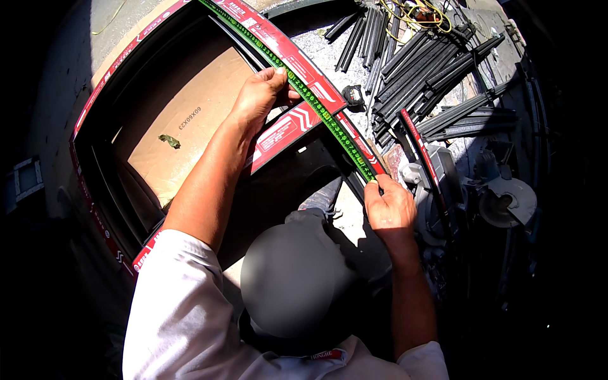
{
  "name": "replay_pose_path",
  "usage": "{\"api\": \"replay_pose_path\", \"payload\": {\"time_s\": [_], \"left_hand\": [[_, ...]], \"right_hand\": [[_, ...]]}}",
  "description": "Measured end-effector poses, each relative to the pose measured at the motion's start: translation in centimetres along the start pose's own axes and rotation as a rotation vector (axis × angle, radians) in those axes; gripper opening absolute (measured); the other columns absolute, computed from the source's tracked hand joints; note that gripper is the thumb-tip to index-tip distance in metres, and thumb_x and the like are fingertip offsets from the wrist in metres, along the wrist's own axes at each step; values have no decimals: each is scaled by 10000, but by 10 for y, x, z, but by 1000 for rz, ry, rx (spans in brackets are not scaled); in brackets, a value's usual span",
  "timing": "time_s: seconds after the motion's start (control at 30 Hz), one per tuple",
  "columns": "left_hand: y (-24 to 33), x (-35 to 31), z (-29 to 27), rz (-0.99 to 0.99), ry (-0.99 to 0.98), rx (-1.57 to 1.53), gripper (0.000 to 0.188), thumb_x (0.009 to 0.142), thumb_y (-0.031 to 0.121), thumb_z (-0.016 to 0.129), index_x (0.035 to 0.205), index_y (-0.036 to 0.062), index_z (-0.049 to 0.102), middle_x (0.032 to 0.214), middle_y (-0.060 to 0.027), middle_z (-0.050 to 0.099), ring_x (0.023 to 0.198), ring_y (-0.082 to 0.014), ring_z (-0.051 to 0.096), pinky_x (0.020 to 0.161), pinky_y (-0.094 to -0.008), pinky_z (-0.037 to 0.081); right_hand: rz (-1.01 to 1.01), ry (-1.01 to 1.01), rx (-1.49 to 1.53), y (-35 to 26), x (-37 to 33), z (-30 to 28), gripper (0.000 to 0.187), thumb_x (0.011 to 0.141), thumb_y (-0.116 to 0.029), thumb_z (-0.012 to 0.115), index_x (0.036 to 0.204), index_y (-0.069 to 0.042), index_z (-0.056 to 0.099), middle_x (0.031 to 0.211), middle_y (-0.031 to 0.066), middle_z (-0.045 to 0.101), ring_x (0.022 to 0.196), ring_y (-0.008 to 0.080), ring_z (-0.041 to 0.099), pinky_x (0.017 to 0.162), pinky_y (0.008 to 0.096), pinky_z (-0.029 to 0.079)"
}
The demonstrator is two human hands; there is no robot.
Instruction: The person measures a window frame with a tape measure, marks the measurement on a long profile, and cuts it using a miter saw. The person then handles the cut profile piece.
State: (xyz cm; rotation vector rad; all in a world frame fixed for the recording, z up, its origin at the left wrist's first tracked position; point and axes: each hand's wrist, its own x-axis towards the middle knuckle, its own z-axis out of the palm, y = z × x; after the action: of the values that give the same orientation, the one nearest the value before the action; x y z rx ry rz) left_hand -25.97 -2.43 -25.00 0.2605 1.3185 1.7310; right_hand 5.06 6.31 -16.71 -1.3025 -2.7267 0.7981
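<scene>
A green tape measure blade (310,99) lies stretched along the long side of a frame covered in red printed film (282,136). My left hand (258,98) pinches the blade's edge against the frame, just above where the crossbar joins. Nearer to me, my right hand (391,208) closes its thumb and fingers on the blade at the frame's near right corner. Between the two hands the blade looks straight and flat on the red surface. The fingertips under the frame are partly hidden.
A cardboard sheet (183,120) with a dry leaf (169,141) shows through the frame. Many black bars (430,76) lie piled at the far right, with a yellow cord (430,19) above. A disc-shaped machine part (508,201) and a red-filmed strip (419,149) stand at right.
</scene>
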Motion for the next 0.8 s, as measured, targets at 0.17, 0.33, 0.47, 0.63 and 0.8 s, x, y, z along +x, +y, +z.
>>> {"api": "replay_pose_path", "payload": {"time_s": [0.17,0.33,0.47,0.63,0.8], "left_hand": [[1,-1,3,4,13,-27,264,1114,231,536,1126,-7,650,992,-78,715,835,-125,672,830,-267,566],[-1,0,1,1,-16,-21,268,1117,234,530,1123,-6,648,984,-79,709,829,-128,665,824,-270,559],[0,-1,1,8,-20,-9,272,1119,239,524,1122,-3,649,983,-80,708,825,-128,662,826,-277,561],[0,-2,2,2,-4,0,284,1114,271,538,1090,14,656,971,-64,714,815,-123,673,822,-275,573],[-1,-3,2,31,4,3,287,1123,267,513,1096,22,661,947,-57,732,759,-119,683,728,-278,564]], "right_hand": [[28,-16,0,0,1,1,265,985,-272,570,952,-26,663,903,277,673,897,525,627,766,541,494],[28,-13,4,0,-1,0,264,982,-266,569,950,-20,659,908,282,671,900,524,626,772,540,493],[37,-25,6,-5,1,-4,266,980,-260,567,937,-12,652,899,285,667,890,526,625,773,545,491],[-44,56,2,-2,0,1,230,934,-197,590,802,-9,604,813,231,659,806,476,636,728,580,478],[-42,48,-52,-3,-1,-2,234,933,-199,593,797,-9,612,816,235,675,824,477,650,711,581,486]]}}
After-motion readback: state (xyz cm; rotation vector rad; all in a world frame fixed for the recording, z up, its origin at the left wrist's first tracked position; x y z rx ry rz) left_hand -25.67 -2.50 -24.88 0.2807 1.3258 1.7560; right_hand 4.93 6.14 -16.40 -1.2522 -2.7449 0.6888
